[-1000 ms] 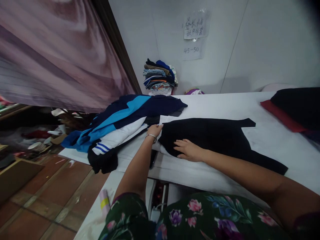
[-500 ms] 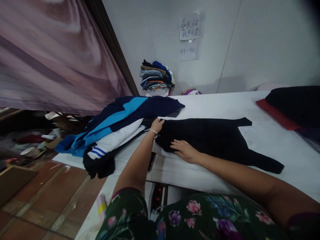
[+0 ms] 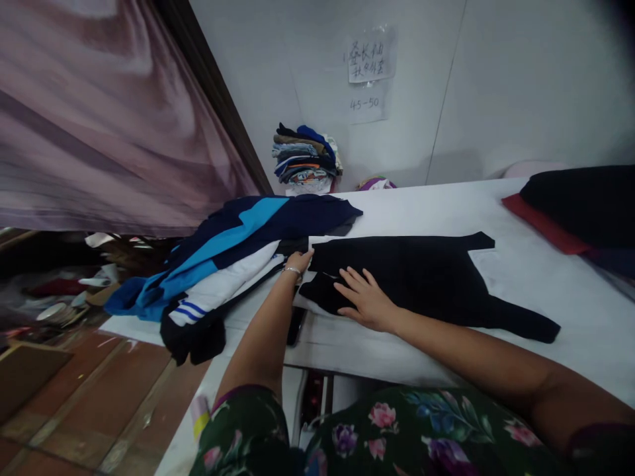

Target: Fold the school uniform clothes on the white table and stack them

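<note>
A black long-sleeved top (image 3: pixel 417 271) lies spread on the white table (image 3: pixel 426 208), its two narrow sleeve-like ends pointing right. At its left edge, my left hand (image 3: pixel 299 260) is closed on the cloth, fingers partly hidden. My right hand (image 3: pixel 367 301) rests flat on the near left part of the top with its fingers spread. Just left of the left hand, a white garment with blue stripes and black parts (image 3: pixel 228 274) lies under a navy and bright blue garment (image 3: pixel 262 221).
Folded clothes (image 3: pixel 305 158) stand stacked at the back by the wall. Black and red clothes (image 3: pixel 580 208) lie on the right. A dark flat object (image 3: pixel 296 326) sits near the table's front edge. A pink curtain (image 3: pixel 99 112) hangs at the left.
My left hand has moved slightly left and nearer me along the top's left edge. The right hand's fingers have spread wider. The near left corner of the top has shifted left.
</note>
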Available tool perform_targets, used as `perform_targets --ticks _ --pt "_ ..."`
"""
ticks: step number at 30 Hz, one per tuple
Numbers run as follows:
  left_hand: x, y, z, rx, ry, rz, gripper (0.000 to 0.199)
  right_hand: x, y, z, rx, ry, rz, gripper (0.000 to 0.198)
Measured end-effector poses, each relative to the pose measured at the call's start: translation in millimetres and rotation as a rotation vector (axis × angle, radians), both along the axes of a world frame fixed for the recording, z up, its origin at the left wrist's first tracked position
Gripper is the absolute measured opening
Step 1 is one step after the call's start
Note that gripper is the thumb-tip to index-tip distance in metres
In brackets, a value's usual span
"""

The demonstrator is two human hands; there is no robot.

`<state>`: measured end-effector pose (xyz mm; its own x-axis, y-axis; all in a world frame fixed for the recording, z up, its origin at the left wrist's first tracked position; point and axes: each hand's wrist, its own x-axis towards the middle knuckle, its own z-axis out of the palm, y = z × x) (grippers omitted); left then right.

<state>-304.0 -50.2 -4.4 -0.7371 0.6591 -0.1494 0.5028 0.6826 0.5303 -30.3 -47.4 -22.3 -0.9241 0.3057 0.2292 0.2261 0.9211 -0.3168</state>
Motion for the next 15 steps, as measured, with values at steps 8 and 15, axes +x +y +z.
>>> perform_targets --ticks 8,15 --pt "26.8 3.7 12.0 0.087 -0.236 -0.098 0.037 -6.6 11.8 -25.9 -0.034 -0.122 -0.103 0.068" --pt "49.4 26.1 55.1 0.220 -0.354 -0.246 0.030 -4.0 14.6 -13.6 -0.204 -0.045 -0.106 0.069"
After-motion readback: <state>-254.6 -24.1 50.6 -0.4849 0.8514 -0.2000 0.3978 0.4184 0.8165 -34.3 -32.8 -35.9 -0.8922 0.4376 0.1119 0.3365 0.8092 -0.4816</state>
